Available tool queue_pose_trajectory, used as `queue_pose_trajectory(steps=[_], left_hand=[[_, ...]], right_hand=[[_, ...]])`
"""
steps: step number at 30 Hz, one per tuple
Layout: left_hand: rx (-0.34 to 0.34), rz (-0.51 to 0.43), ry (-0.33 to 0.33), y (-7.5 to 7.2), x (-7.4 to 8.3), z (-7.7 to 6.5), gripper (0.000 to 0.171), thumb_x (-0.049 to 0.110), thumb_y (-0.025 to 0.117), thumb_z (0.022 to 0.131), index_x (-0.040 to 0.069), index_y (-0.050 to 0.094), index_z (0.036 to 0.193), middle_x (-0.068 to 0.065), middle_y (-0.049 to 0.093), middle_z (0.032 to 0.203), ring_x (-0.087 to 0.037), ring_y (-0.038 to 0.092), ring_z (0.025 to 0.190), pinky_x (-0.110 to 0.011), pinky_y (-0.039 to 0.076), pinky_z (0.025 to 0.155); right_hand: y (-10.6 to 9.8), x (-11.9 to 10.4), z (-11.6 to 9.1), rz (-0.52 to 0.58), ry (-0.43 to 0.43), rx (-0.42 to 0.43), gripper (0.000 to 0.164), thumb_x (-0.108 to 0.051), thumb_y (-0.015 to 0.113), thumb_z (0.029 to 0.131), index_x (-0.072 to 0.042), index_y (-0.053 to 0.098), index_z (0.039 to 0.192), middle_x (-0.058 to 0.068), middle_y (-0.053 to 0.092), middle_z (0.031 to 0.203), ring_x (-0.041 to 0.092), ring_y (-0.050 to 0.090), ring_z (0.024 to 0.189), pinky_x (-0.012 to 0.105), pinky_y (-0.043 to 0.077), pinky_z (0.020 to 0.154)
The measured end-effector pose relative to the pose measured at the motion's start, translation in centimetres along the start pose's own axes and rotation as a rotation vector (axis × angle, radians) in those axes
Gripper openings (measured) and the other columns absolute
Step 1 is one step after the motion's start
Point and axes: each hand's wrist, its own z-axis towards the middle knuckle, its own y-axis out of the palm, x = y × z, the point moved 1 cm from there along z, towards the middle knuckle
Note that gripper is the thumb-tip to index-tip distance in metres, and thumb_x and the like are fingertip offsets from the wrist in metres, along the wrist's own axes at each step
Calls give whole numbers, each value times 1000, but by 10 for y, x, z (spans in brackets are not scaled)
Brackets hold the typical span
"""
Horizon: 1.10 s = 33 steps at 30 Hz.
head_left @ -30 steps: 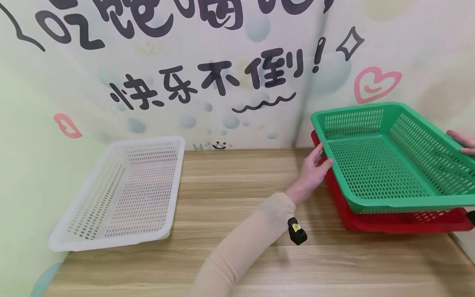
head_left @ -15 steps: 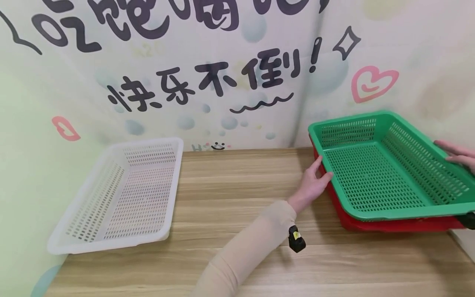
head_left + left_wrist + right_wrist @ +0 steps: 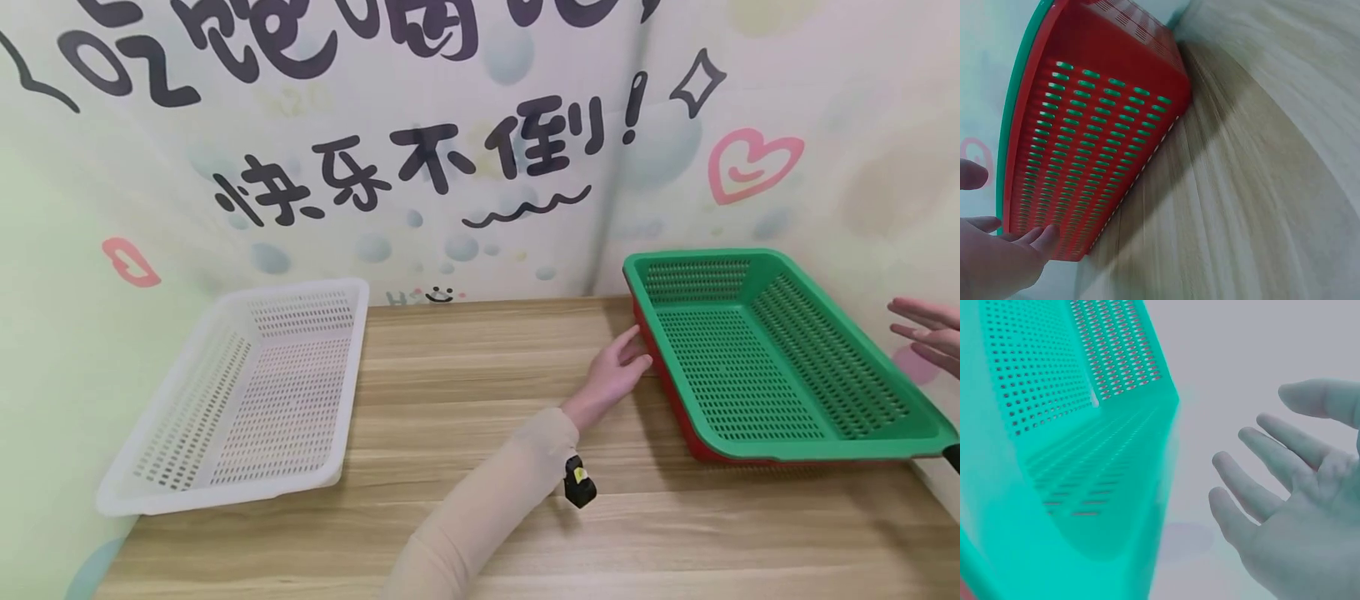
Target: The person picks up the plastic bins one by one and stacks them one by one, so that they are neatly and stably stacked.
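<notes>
The green plastic basket [image 3: 750, 450] sits nested in a red basket [image 3: 1110, 50], whose side shows below the green rim. Beside their left side is my left hand [image 3: 606, 379], its fingers extended and holding nothing; whether the fingertips touch the red wall [image 3: 1094, 150] I cannot tell. My right hand [image 3: 933, 333] is off to the right of the pair. In the right wrist view that hand [image 3: 1304, 506] is spread, with a gap between its fingers and the green rim.
A white perforated basket [image 3: 348, 392] stands at the left of the wooden table [image 3: 465, 350]. Behind the table rises a wall covering [image 3: 420, 250] with printed lettering. Another wall is close on the right.
The green basket has gone down into the red one, its rim now close over the red rim. Both hands have come off the green rim, the right one drawing away to the right.
</notes>
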Motion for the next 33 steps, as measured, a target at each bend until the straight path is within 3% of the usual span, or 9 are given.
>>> queue_pose_trajectory(steps=[2, 5, 9, 13, 16, 22, 25, 30, 33], left_hand=[[-10, -3, 6, -1, -1, 0, 53, 5, 59, 93, 7, 45, 144, -21, 52, 136, -32, 50, 125, -23, 47, 92], [-27, -22, 14, -5, -3, -1, 53, 5, 59, 93, 5, 45, 144, -22, 51, 136, -32, 49, 125, -24, 48, 92], [-47, -49, -13, -13, -5, -3, 54, 7, 60, 93, 10, 45, 145, -15, 53, 137, -27, 51, 124, -34, 52, 89], [-51, -37, -27, -24, -8, -6, 54, 10, 60, 93, 11, 45, 145, -14, 49, 141, -28, 48, 127, -36, 51, 91], [-57, 2, 6, -34, -9, -7, 53, 10, 57, 94, 7, 44, 145, -15, 44, 145, -31, 44, 130, -30, 47, 96], [-61, 49, 36, -52, -14, -5, 53, 11, 53, 96, 0, 39, 146, -11, 38, 150, -35, 40, 133, -29, 40, 104], [-42, 58, 33, -61, -16, -4, 51, 10, 53, 97, 1, 39, 146, -12, 38, 150, -36, 39, 133, -32, 39, 105], [-7, 78, 23, -77, -18, -3, 50, 10, 53, 98, 2, 41, 145, -12, 40, 149, -36, 40, 132, -34, 40, 104], [8, 96, 13, -86, -18, -3, 50, 11, 52, 98, 4, 40, 146, -12, 39, 149, -34, 40, 133, -35, 40, 104]], right_hand=[[-3, -1, 2, 69, -13, -5, 52, -16, 39, 105, -24, 25, 154, -24, 38, 141, -20, 44, 107, 5, 17, 102], [-2, -10, 3, 77, -19, -15, 51, -15, 39, 104, -20, 26, 154, -26, 42, 135, -19, 47, 105, 4, 24, 98], [5, -29, 1, 7, -18, -38, 50, -15, 39, 105, -18, 27, 153, -25, 42, 134, -20, 46, 106, 6, 22, 102], [13, -49, 3, 77, -101, -130, 49, -4, 38, 104, -14, 32, 152, -20, 44, 135, -16, 47, 111, 5, 30, 97], [20, -61, 6, 100, -174, -206, 49, 2, 35, 103, -9, 32, 151, -15, 43, 139, -13, 46, 116, 1, 35, 87], [34, -71, 12, 127, -273, -328, 50, 9, 28, 102, 1, 22, 152, -11, 37, 148, -7, 38, 128, 8, 29, 99], [48, -92, 9, 152, -266, -345, 49, 10, 27, 102, 2, 25, 151, -12, 43, 144, -5, 40, 128, 9, 29, 100], [61, -110, 12, 331, -221, -416, 45, 10, 26, 102, 8, 28, 147, -5, 51, 140, 2, 46, 126, 11, 36, 97], [69, -120, 13, 335, -211, -451, 45, 9, 25, 102, 10, 25, 147, -5, 49, 142, 3, 45, 127, 12, 36, 98]])
